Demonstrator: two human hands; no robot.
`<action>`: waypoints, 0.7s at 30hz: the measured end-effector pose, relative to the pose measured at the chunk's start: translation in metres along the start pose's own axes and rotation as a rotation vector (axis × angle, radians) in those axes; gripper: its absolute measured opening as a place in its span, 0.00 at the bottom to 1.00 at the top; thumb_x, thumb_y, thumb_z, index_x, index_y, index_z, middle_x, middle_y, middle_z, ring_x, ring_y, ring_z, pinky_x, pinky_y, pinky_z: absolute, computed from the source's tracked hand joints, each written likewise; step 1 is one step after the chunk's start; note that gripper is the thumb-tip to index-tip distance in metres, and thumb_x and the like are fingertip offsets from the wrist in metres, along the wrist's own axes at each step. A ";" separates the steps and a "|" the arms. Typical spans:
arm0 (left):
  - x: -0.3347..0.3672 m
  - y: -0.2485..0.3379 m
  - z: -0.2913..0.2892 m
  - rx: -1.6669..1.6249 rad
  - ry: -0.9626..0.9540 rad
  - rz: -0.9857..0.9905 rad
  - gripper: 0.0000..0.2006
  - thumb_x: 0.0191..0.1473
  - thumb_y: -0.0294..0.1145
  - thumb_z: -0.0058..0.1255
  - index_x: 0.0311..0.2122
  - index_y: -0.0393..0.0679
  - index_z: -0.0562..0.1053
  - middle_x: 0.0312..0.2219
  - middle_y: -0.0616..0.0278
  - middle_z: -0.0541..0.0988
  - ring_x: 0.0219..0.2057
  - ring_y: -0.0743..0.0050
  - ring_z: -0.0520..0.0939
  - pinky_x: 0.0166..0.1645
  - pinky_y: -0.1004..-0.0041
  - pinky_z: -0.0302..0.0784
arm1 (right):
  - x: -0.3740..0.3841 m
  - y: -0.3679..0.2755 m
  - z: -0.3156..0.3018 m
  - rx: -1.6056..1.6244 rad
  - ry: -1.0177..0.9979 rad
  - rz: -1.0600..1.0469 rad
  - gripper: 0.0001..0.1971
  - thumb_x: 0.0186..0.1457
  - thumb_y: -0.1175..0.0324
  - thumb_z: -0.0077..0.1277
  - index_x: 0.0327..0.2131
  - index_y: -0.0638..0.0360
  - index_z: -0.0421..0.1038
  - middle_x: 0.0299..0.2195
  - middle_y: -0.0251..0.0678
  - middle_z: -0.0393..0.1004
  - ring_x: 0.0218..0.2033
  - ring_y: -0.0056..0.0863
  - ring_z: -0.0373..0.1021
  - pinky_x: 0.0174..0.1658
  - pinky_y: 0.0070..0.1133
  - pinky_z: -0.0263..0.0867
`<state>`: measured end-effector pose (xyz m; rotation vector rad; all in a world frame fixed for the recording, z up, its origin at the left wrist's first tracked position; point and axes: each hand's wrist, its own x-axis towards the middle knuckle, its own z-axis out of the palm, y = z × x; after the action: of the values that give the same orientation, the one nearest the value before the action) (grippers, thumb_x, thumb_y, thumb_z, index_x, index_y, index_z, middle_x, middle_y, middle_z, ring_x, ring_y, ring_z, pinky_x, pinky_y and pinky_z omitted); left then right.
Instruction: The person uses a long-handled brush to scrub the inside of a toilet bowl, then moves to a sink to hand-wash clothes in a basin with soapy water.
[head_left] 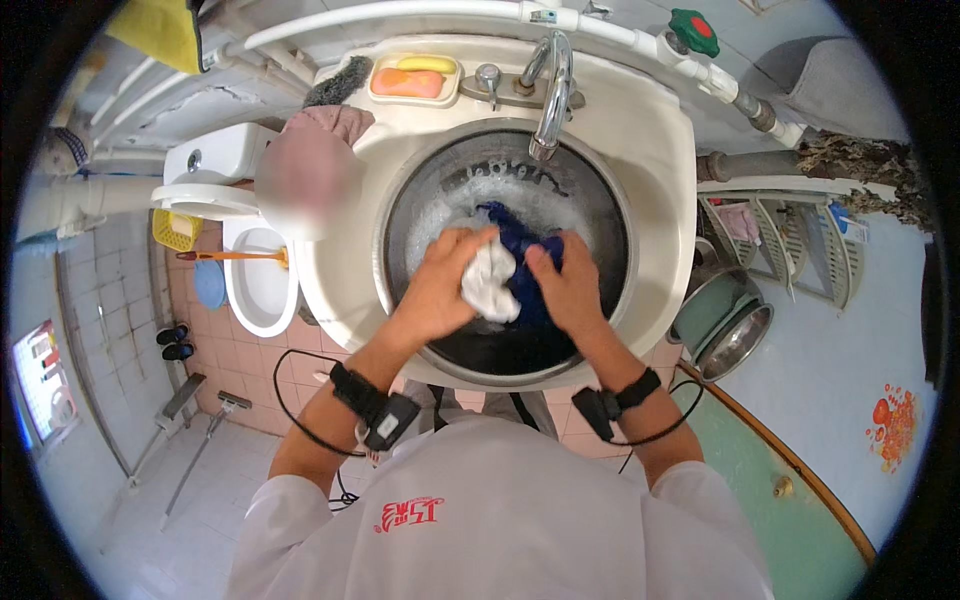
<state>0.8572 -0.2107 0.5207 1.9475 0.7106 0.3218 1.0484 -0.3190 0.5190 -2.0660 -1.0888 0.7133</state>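
Both of my hands are over a round metal basin (392,225) of sudsy water (430,220) set in the sink. Bunched in my left hand (440,285) is a wet white cloth (492,283); its shape is too crumpled to tell more. Just beside it, my right hand (575,290) grips a dark blue cloth (527,250), thumb on top and fingers round its right side. The blue cloth hangs down toward the water, and its lower part is hard to make out against the dark basin. White and blue cloth meet between the hands.
A curved faucet (555,100) reaches over the basin's far rim. On the sink ledge sit a soap dish (447,97), a grey scrubber (338,82) and a pinkish cloth (345,122). A toilet (262,285) stands left; metal bowls (735,340) and a shelf rack (790,245) are right.
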 end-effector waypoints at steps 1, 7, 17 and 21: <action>-0.012 0.016 0.000 0.121 -0.038 -0.066 0.38 0.40 0.31 0.66 0.60 0.46 0.65 0.56 0.42 0.64 0.57 0.39 0.68 0.61 0.60 0.65 | -0.014 0.001 0.001 -0.055 -0.040 -0.028 0.28 0.56 0.47 0.53 0.41 0.69 0.70 0.41 0.55 0.69 0.43 0.51 0.67 0.47 0.39 0.64; -0.017 -0.009 0.044 0.646 -0.073 -0.159 0.36 0.42 0.32 0.61 0.59 0.49 0.63 0.60 0.41 0.58 0.55 0.26 0.65 0.53 0.41 0.68 | -0.024 0.026 0.046 -0.455 -0.208 -0.054 0.40 0.55 0.59 0.57 0.66 0.54 0.49 0.62 0.56 0.53 0.51 0.56 0.59 0.49 0.47 0.61; 0.072 -0.089 0.072 0.587 -0.038 -0.353 0.13 0.51 0.40 0.55 0.36 0.42 0.75 0.32 0.46 0.78 0.33 0.42 0.80 0.38 0.50 0.76 | 0.092 0.069 0.087 -0.725 -0.277 -0.070 0.14 0.49 0.59 0.56 0.23 0.61 0.78 0.25 0.50 0.77 0.30 0.50 0.76 0.36 0.40 0.73; 0.105 -0.105 0.048 0.441 -0.248 -0.482 0.21 0.55 0.48 0.50 0.38 0.37 0.78 0.37 0.39 0.80 0.44 0.42 0.80 0.47 0.55 0.75 | 0.122 0.054 0.079 -0.583 -0.272 0.077 0.20 0.53 0.53 0.53 0.35 0.64 0.78 0.34 0.53 0.78 0.37 0.51 0.76 0.40 0.40 0.71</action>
<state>0.9294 -0.1474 0.3972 2.0880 1.1188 -0.3966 1.0780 -0.2122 0.4101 -2.5597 -1.5146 0.7995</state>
